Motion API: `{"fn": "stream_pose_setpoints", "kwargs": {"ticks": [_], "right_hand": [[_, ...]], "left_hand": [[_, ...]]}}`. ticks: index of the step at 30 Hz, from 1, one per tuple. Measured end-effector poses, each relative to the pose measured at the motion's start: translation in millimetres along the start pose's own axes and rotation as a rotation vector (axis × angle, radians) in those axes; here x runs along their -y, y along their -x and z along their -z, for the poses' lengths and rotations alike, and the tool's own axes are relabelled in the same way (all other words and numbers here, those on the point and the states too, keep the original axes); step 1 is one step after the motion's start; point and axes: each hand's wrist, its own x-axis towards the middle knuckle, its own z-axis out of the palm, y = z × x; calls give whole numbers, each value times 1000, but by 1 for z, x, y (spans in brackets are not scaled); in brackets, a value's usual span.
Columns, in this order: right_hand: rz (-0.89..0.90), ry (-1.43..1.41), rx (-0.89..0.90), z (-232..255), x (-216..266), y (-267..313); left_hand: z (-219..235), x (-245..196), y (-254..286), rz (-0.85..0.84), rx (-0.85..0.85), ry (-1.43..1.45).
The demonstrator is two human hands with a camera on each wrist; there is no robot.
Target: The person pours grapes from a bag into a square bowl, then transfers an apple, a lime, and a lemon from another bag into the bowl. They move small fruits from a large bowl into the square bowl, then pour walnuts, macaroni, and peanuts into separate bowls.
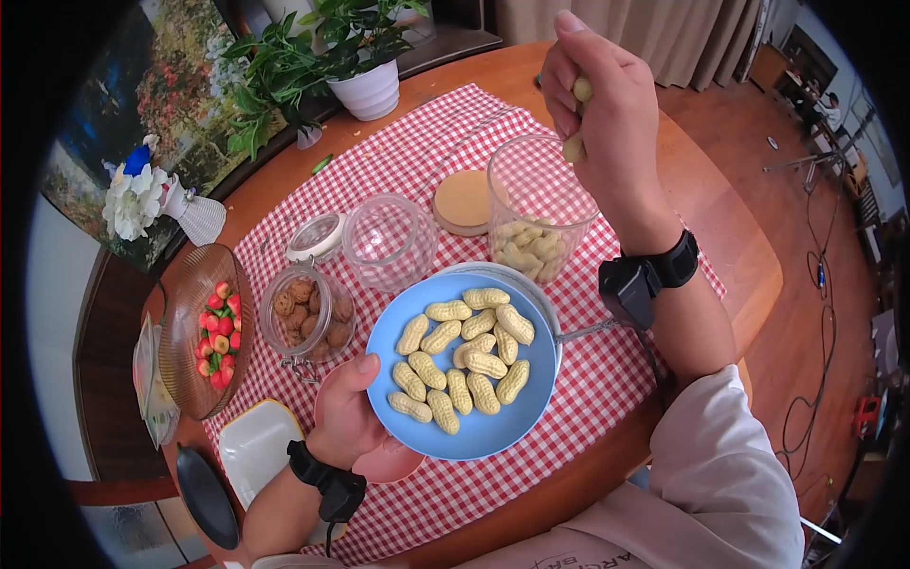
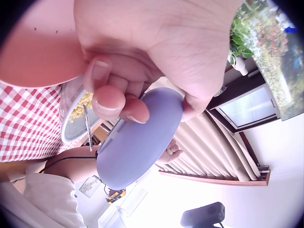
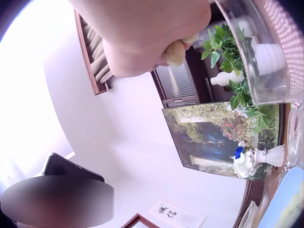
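My left hand grips the rim of a blue plate, thumb on top and fingers beneath. Many peanuts in their shells lie on the plate. In the left wrist view the plate's pale underside shows tilted, with curled fingertips against it. My right hand is raised with fingers curled round several peanuts, which poke out below the palm; the right wrist view shows a peanut there too. Below and left of this hand stands a tall clear container with peanuts in its bottom.
Left of the plate stand a jar of walnuts, an opened clear jar and a round wooden lid. Beneath the plate are a pink bowl and a white bowl with a handle. A basket of red fruit lies far left.
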Motion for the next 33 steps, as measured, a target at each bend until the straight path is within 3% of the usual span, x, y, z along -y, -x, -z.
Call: {"fn": "stream_pose_setpoints", "kwargs": {"ticks": [8,10,17,19,25,33], "right_hand": [[17,144,-62,2,-1,2],[89,147,-15,0,-1,2],[50,50,58,-5,3,7],[129,89,106,-7,2,7],[41,73,114,-2,2,6],[115,114,19,-2,-2,4]], "left_hand": [[-3,0,0,-1,15,14],[-3,0,1,4,-3,13],[-3,-1,0,5,19,14],[-1,0,0,6,-1,2],[-1,0,1,7,-4,-2],[3,1,0,8,11,10]]}}
